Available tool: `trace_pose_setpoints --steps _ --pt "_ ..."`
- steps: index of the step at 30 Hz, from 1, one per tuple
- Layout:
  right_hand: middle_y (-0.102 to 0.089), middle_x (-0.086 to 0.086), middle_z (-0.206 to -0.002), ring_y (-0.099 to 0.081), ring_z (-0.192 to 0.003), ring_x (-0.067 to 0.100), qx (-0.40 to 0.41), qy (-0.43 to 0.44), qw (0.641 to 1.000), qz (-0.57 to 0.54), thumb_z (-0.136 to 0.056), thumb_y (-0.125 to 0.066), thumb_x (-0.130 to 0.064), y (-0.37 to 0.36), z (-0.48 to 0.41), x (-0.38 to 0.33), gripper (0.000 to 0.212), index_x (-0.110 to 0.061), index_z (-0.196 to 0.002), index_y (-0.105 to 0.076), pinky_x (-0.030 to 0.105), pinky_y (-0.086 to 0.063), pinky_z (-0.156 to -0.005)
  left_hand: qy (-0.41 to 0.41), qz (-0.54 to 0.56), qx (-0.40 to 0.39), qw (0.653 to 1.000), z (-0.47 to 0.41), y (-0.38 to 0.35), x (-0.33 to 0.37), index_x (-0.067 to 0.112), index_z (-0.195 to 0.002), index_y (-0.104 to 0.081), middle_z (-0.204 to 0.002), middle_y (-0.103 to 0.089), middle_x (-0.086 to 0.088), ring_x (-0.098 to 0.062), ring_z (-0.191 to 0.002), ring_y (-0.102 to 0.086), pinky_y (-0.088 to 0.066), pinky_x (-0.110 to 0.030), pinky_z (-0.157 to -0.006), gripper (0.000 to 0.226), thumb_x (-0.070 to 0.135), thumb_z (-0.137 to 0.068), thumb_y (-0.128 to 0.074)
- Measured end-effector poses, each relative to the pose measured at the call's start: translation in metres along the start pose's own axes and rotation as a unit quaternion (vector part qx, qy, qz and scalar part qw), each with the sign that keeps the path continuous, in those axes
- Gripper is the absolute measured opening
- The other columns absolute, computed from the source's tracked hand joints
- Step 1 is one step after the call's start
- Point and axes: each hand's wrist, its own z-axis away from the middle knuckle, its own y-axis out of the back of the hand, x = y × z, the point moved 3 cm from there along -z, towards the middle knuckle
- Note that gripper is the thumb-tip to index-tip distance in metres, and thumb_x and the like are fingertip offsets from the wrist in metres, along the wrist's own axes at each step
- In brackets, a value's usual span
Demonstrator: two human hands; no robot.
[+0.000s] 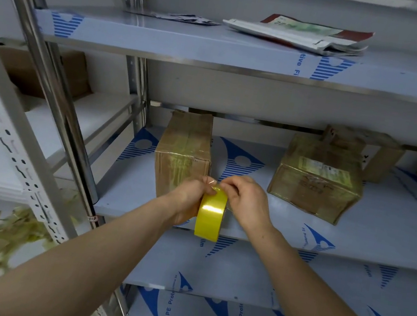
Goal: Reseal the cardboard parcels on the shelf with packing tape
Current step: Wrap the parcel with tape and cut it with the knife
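Tape roll (pixel 211 215) in left hand (pixel 190 196), likely right hand (pixel 246 203).

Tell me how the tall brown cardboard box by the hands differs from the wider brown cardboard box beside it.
The tall brown cardboard box stands narrow and upright; the wider brown cardboard box sits low and crumpled. The wider box carries a printed label on top; the tall box shows none. Both wear yellowish tape and rest on the same shelf.
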Motion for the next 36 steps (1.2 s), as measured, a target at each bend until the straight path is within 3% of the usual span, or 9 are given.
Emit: trace_pose_setpoints --steps 4,8,12,18,23,26,30,33,36 --pt "-0.054 0.012 -0.117 -0.054 -0.104 0.026 0.002 -0.023 0.999 0.043 -0.1 -0.045 -0.026 -0.003 0.003 0.0 0.028 -0.009 -0.115 -0.062 0.034 -0.043 -0.086 0.011 -0.014 -0.035 0.999 0.003 -0.007 0.001 0.012 -0.093 -0.056 -0.087 -0.062 -0.011 -0.026 -0.087 -0.06 -0.049 -0.045 -0.089 0.022 -0.001 -0.096 -0.039" --pt "-0.051 0.011 -0.122 -0.054 -0.106 0.024 0.003 -0.039 0.997 0.063 -0.102 -0.04 -0.026 -0.005 0.007 0.002 0.03 -0.009 -0.118 -0.058 0.033 -0.044 -0.087 0.041 -0.04 -0.041 0.998 0.007 -0.013 0.004 0.011 -0.103 -0.051 -0.086 -0.064 -0.01 -0.02 -0.077 -0.065 -0.055 -0.034 -0.069 0.018 -0.001 -0.097 -0.039" --pt "-0.049 0.011 -0.12 -0.053 -0.105 0.024 0.018 -0.056 0.997 0.041 -0.102 -0.04 -0.026 -0.001 0.011 0.004 0.03 -0.007 -0.117 -0.057 0.032 -0.042 -0.086 0.02 0.001 -0.007 1.0 0.002 -0.006 0.008 0.015 -0.133 -0.03 -0.105 -0.058 -0.018 -0.026 -0.082 -0.064 -0.055 -0.04 -0.067 0.055 -0.006 -0.088 -0.053" --pt "-0.049 0.011 -0.122 -0.053 -0.106 0.024 0.01 -0.042 0.998 0.047 -0.102 -0.041 -0.026 0.01 0.009 0.009 0.031 -0.006 -0.118 -0.058 0.033 -0.042 -0.088 -0.023 -0.041 -0.025 0.999 0.008 -0.019 0.011 0.021 -0.103 -0.052 -0.08 -0.059 -0.004 -0.017 -0.068 -0.058 -0.051 -0.031 -0.06 0.007 0.022 -0.097 -0.054" --pt "-0.054 0.006 -0.107 -0.055 -0.095 0.019 0.035 -0.055 0.998 0.021 -0.097 -0.052 -0.03 0.015 0.01 0.02 0.028 -0.006 -0.103 -0.065 0.025 -0.036 -0.072 -0.052 -0.066 0.018 0.996 0.001 -0.029 0.008 0.012 -0.091 -0.054 -0.079 -0.059 -0.007 -0.02 -0.069 -0.058 -0.053 -0.035 -0.067 0.016 0.025 -0.099 -0.048" --pt "-0.062 0.004 -0.097 -0.063 -0.085 0.02 0.095 -0.124 0.975 -0.155 -0.089 -0.066 -0.027 0.019 0.012 0.033 0.019 -0.011 -0.098 -0.068 0.035 -0.053 -0.077 -0.053 -0.067 0.03 0.996 -0.003 -0.037 0.006 0.012 -0.091 -0.055 -0.083 -0.06 -0.008 -0.023 -0.076 -0.06 -0.052 -0.045 -0.081 0.017 0.025 -0.1 -0.048" --pt "-0.059 0.011 -0.111 -0.068 -0.077 0.019 0.096 -0.25 0.851 -0.452 -0.084 -0.071 -0.026 0.034 0.023 0.043 0.043 -0.007 -0.117 -0.05 0.024 -0.059 -0.068 -0.045 0.008 0.079 0.996 -0.009 -0.037 0.012 0.01 -0.096 -0.05 -0.084 -0.059 -0.007 -0.02 -0.073 -0.059 -0.052 -0.038 -0.073 0.017 0.025 -0.102 -0.043" --pt "-0.068 0.005 -0.106 -0.066 -0.086 0.01 -0.062 -0.219 0.913 -0.339 -0.08 -0.075 -0.026 0.032 0.036 0.039 0.037 -0.006 -0.108 -0.061 0.017 -0.055 -0.074 -0.031 0.03 0.073 0.996 -0.014 -0.045 0.016 0.004 -0.105 -0.05 -0.088 -0.061 -0.013 -0.028 -0.079 -0.062 -0.053 -0.048 -0.079 0.024 0.026 -0.102 -0.041" --pt "-0.07 0.008 -0.106 -0.065 -0.085 0.01 -0.084 -0.173 0.936 -0.294 -0.08 -0.074 -0.008 0.026 0.041 0.04 0.026 -0.011 -0.102 -0.062 0.019 -0.054 -0.076 -0.014 0.045 0.061 0.997 -0.014 -0.057 0.019 -0.001 -0.108 -0.057 -0.098 -0.065 -0.021 -0.038 -0.093 -0.064 -0.049 -0.06 -0.089 0.035 0.032 -0.099 -0.049"
